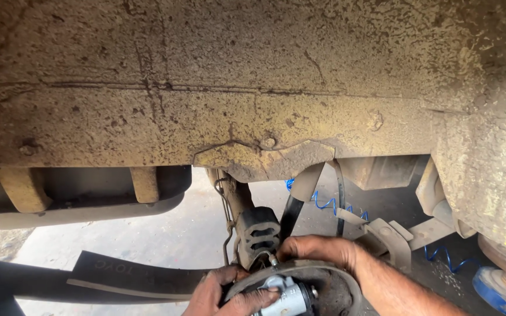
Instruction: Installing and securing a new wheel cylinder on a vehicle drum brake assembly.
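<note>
Under car: left hand (218, 295) grips wheel cylinder (285, 295); right hand (317, 248) behind backing plate (329, 275).

Beyond my left hand (221, 295), pale concrete floor (171, 234) runs under the car. Past my right hand (317, 248), a blue coiled hose (443, 257) lies on it.

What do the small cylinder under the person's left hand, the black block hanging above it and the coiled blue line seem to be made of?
Cylinder: likely cast metal, with a pale grey, clean, faintly shiny finish. Black block: probably rubber, matt, thick-walled with moulded slots. Coiled blue line: looks like plastic hose, glossy, holding springy loops.
</note>
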